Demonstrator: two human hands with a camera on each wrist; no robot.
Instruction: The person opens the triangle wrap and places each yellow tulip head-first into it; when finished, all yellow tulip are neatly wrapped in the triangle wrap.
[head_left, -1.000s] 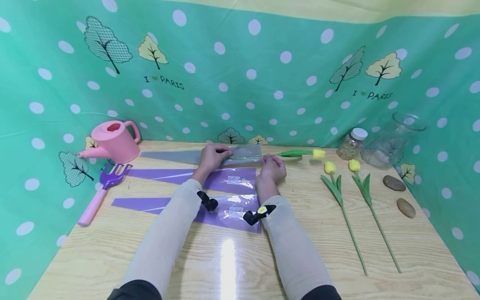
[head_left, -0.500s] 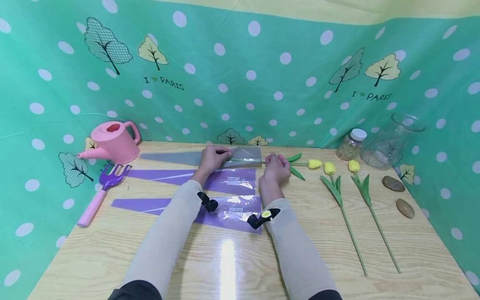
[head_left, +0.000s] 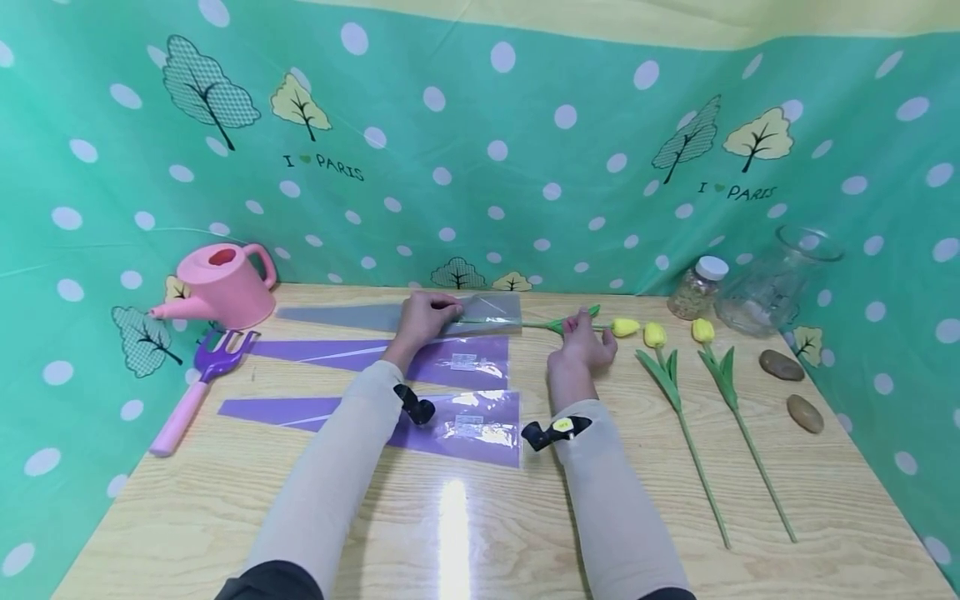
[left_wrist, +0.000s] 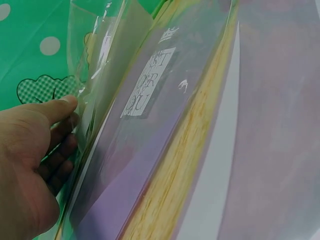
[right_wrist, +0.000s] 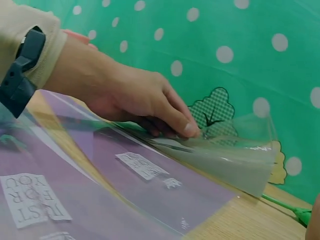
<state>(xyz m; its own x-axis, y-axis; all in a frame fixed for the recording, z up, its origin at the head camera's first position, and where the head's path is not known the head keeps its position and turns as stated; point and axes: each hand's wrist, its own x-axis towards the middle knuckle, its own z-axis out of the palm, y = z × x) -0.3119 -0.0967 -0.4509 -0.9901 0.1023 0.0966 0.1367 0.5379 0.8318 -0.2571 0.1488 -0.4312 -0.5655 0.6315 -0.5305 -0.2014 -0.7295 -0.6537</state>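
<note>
My left hand (head_left: 426,321) pinches the edge of a tapered grey flower sleeve (head_left: 498,308) with a transparent front, lying along the back of the table. In the right wrist view, that hand's thumb and fingers meet on the clear film (right_wrist: 250,145). A yellow artificial tulip (head_left: 624,327) lies crosswise, its stem running into the sleeve's wide right end, its leaves and bloom outside. My right hand (head_left: 583,346) holds the tulip between thumb and fingers by the leaves, just left of the bloom. Only a sliver of this hand enters the right wrist view.
Two purple sleeves (head_left: 465,421) lie nearer me. Two more yellow tulips (head_left: 686,408) rest at right, beside brown stones (head_left: 782,365). Behind stand a lidded jar (head_left: 697,290) and a glass vase (head_left: 765,287). A pink watering can (head_left: 227,287) and hand fork (head_left: 198,392) sit at left.
My right hand has shifted right along the tulip, from the stem at the sleeve's opening to the leaves near the bloom. The bloom has come slightly left and nearer. The left hand stays in place.
</note>
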